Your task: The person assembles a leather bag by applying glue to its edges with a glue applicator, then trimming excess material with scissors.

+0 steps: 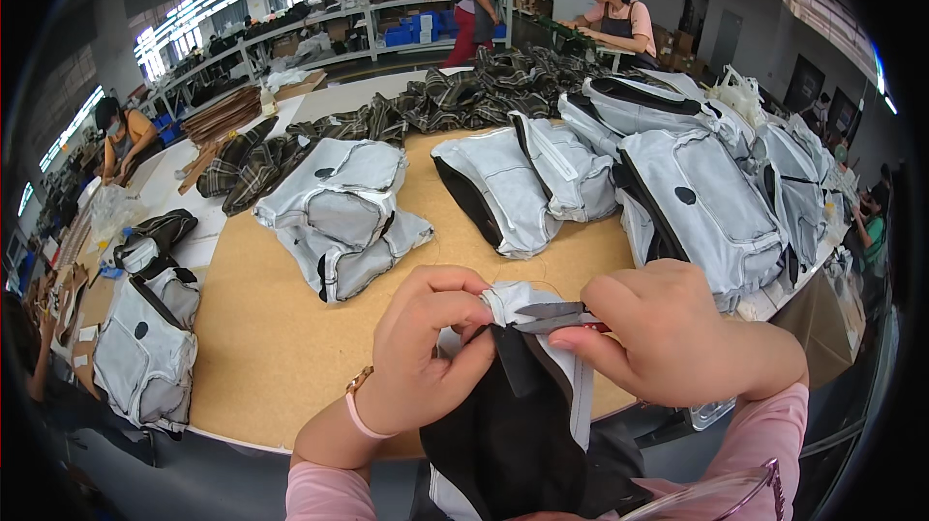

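Note:
My left hand point(416, 352) is closed on the bunched white corner of an inside-out bag point(508, 439), whose black side hangs down toward my lap. A black strip lies at that corner, just below my fingers. In my right hand point(663, 327) is a pair of thread snips point(550, 314), grip mostly hidden by the fingers, with a little red showing. Their grey blades point left and lie against the white fabric, close to my left fingertips. Whether the blades have a thread between them is too small to tell.
Inside-out pale grey bags lie on the tan table point(290, 366): one bag point(339, 192) at centre left, another point(513, 182) at centre, a pile point(702, 192) at right, one point(150, 347) at far left. Dark plaid pieces point(464, 95) heap behind. Several people work farther off.

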A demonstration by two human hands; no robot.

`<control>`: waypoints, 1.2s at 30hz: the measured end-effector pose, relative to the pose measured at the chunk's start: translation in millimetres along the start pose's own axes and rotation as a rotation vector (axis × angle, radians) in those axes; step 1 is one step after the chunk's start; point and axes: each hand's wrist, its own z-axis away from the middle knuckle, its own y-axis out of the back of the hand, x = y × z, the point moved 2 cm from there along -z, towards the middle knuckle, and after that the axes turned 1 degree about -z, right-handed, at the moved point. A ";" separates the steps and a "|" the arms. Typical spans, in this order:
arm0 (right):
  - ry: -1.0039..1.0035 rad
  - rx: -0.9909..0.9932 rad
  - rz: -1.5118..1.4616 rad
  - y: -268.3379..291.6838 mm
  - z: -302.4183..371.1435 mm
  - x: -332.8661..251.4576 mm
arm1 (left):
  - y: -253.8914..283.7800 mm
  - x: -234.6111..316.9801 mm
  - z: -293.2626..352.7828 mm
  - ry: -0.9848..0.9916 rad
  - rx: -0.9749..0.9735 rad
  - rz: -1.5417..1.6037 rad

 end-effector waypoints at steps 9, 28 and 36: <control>-0.009 0.081 -0.039 -13.3 2.8 4.3 | 0.4 -1.1 0.5 -0.020 0.031 -0.010; 0.197 0.085 -0.105 -21.9 -7.0 30.4 | 0.1 -3.9 -7.4 0.016 -0.046 0.036; 0.132 0.018 -0.060 -16.6 -3.0 23.6 | -0.9 1.7 -6.6 0.071 -0.083 0.004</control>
